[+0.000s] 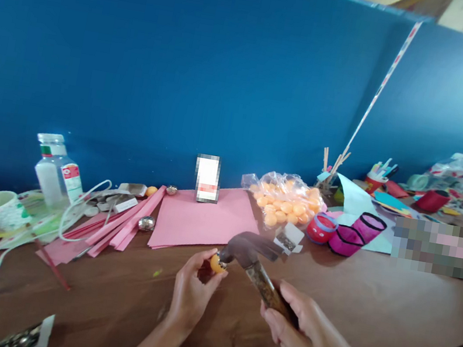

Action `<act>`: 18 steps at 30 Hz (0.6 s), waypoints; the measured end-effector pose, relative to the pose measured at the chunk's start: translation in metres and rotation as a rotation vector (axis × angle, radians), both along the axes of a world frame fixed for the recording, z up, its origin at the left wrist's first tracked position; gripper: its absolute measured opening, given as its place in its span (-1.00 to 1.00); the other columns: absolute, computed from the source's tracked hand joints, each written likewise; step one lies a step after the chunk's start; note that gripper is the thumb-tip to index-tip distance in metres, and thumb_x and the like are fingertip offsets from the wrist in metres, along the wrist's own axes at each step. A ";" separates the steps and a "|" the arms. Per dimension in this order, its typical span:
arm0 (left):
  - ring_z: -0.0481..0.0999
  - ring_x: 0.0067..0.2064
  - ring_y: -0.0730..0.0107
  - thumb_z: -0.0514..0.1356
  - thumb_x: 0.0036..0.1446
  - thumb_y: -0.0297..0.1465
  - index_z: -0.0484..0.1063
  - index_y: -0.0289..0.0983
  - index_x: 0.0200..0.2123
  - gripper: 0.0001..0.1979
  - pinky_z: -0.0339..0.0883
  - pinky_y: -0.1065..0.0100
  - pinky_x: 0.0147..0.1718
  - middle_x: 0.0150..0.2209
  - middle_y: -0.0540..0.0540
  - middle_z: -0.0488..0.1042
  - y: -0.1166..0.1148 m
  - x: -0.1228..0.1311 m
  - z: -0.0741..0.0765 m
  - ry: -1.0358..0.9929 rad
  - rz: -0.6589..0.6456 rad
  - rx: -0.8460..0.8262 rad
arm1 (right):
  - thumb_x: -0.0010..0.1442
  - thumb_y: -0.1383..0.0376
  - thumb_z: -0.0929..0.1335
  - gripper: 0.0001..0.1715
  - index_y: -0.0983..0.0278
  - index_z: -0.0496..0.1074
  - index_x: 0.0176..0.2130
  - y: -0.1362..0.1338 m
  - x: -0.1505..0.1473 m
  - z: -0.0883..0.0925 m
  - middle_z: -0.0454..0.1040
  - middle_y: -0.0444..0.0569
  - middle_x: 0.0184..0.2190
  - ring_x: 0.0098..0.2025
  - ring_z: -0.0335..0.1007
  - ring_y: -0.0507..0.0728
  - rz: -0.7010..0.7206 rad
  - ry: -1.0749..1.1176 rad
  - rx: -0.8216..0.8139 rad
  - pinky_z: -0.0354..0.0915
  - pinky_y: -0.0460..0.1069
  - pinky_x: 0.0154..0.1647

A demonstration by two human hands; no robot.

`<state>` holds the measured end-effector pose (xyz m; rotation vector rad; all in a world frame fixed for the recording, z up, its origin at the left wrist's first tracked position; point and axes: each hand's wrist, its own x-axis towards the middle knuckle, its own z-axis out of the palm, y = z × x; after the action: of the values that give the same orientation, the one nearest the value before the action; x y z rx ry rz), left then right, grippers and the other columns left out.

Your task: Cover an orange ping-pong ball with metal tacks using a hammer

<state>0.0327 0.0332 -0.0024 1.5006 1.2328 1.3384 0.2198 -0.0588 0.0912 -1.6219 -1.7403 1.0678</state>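
Labels first: clear bottle (54, 173), far left, has a red-and-white label (73, 178), lettering too blurred to read; white upright rectangle (208, 176) on the pink sheets (206, 219) is pixelated, with a reddish band low down, text unreadable; white strip (384, 83) on the blue wall (164, 67) has coloured marks, too small to read.

Claw hammer (259, 279): dark, dull metal head, brown handle with a worn, blotchy finish; it's over the table (324, 310), front and centre, right of the left hand (193, 291); striking end faces left, at the ball; claw points right, tips dipping slightly, towards the small open white box (289, 241); handle's long axis runs diagonally, head up-left and far, butt down-right and near.

Right hand (297, 326) is wrapped round the lower handle; left hand pinches an orange ball (217, 264) between thumb and fingers; ball is round, with a shiny silvery patch on its near side; striking end sits right by its upper right, contact or tiny gap, can't tell.

Behind: bag of orange balls (284, 203), two magenta cylinders (347, 240) with dark rims; pink strips (129, 224) and a silver ball (146, 223) to the left.
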 end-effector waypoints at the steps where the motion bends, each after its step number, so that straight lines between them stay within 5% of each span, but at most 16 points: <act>1: 0.51 -0.27 0.29 0.29 -0.15 -0.42 0.42 -0.26 -0.15 -0.60 0.40 0.29 -0.25 -0.25 -0.13 0.52 0.000 0.000 0.000 -0.004 0.001 0.010 | 0.24 0.17 0.17 -0.79 0.25 0.23 -0.34 0.000 0.000 0.000 0.30 -0.16 -0.46 -0.41 0.21 0.00 -0.005 -0.003 0.005 0.14 -0.13 -0.40; 11: 0.51 -0.16 0.30 0.28 -0.11 -0.40 0.39 -0.29 -0.08 -0.56 0.34 0.33 -0.14 -0.19 -0.14 0.54 0.002 0.002 0.009 -0.342 -0.118 -0.202 | 0.24 0.11 0.15 -0.71 0.26 0.23 -0.31 0.001 -0.002 0.002 0.26 -0.19 -0.54 -0.50 0.21 -0.02 -0.033 0.142 -0.062 0.17 -0.13 -0.47; 18: 0.50 -0.21 0.36 0.28 -0.10 -0.39 0.37 -0.27 -0.04 -0.53 0.32 0.37 -0.18 -0.20 -0.11 0.54 0.000 0.000 0.013 -0.385 -0.145 -0.232 | 0.24 0.14 0.16 -0.73 0.28 0.25 -0.35 0.002 -0.002 0.004 0.27 -0.18 -0.55 -0.51 0.22 -0.01 -0.032 0.168 -0.054 0.16 -0.13 -0.48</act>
<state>0.0328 0.0332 0.0110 1.0872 0.9745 1.2662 0.2173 -0.0566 0.0951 -1.5392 -1.5846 1.2084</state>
